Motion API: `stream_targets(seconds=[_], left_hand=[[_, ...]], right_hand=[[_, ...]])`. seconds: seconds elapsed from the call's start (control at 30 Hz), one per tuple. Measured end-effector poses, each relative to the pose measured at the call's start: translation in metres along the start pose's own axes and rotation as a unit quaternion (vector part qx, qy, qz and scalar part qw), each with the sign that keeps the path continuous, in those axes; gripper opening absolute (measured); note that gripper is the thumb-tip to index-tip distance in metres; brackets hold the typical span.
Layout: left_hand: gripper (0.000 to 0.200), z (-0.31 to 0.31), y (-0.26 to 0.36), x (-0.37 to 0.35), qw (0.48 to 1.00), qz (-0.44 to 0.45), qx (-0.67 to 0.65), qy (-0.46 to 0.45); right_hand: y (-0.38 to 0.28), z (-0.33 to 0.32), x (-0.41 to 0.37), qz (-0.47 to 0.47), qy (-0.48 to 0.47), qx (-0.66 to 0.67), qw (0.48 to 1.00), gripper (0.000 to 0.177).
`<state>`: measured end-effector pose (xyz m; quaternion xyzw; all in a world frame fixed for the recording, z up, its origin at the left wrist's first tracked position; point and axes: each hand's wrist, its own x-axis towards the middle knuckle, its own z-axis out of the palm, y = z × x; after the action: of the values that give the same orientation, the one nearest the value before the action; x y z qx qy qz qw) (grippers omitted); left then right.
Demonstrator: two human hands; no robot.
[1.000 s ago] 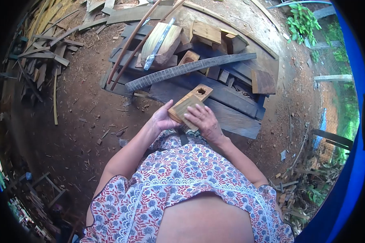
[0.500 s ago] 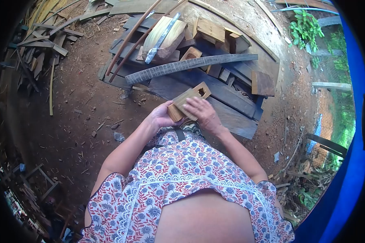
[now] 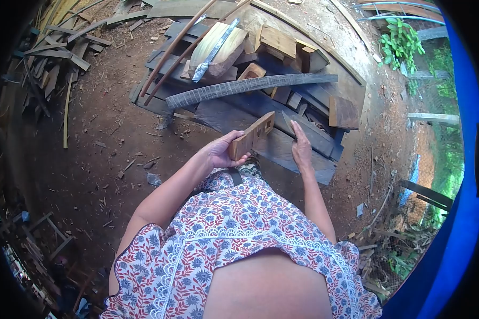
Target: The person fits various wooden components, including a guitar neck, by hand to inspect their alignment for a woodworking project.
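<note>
1 wooden block (image 3: 252, 136), tilted on edge, grasped in left hand (image 3: 224, 151) beyond floral dress (image 3: 239, 212); long axis forward-right, holed end foremost. 1 right hand (image 3: 302, 150), fingers forward, beside thin board (image 3: 287, 121); grip indiscernible.

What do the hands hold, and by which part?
The left hand grips a wooden block by its near end; the right hand holds a thin flat piece, exact grip unclear.

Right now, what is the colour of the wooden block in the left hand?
The wooden block is a warm light brown, best seen in the head view.
</note>
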<state>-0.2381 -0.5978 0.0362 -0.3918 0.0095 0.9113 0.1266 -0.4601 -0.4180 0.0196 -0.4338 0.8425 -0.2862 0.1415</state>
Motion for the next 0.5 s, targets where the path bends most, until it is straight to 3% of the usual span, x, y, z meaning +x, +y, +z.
stream_targets(seconds=[0.07,0.13,0.2,0.23,0.3,0.4,0.47,0.5], left_hand=[[0.047,-0.001,-0.001,0.003,0.993,0.010,0.112,0.026],[0.040,0.014,-0.004,-0.007,0.988,0.018,0.136,0.064],[0.034,0.019,-0.006,-0.010,0.983,0.019,0.159,0.090],[0.034,0.017,-0.007,-0.008,0.982,0.015,0.164,0.090],[0.032,0.011,-0.009,-0.001,0.987,0.044,0.140,0.058],[0.031,0.001,-0.004,0.003,0.980,0.025,0.189,0.055],[0.029,-0.009,-0.004,0.006,0.985,0.018,0.172,0.025],[0.029,-0.007,-0.005,0.006,0.988,0.015,0.146,0.049]], right_hand=[[-0.019,-0.002,-0.006,-0.015,0.009,0.025,1.000,0.069],[-0.049,-0.008,-0.011,-0.030,0.022,0.049,0.998,0.069],[-0.084,-0.016,-0.017,-0.168,-0.025,0.037,0.985,0.068],[-0.093,-0.013,-0.021,-0.163,-0.020,0.037,0.986,0.068],[-0.102,-0.011,-0.026,-0.292,-0.095,-0.002,0.952,0.064],[-0.060,0.006,-0.016,-0.263,-0.092,-0.038,0.960,0.051],[-0.017,0.012,-0.007,-0.231,-0.089,-0.048,0.968,0.052],[-0.008,0.009,-0.002,-0.153,-0.094,-0.093,0.979,0.053]])
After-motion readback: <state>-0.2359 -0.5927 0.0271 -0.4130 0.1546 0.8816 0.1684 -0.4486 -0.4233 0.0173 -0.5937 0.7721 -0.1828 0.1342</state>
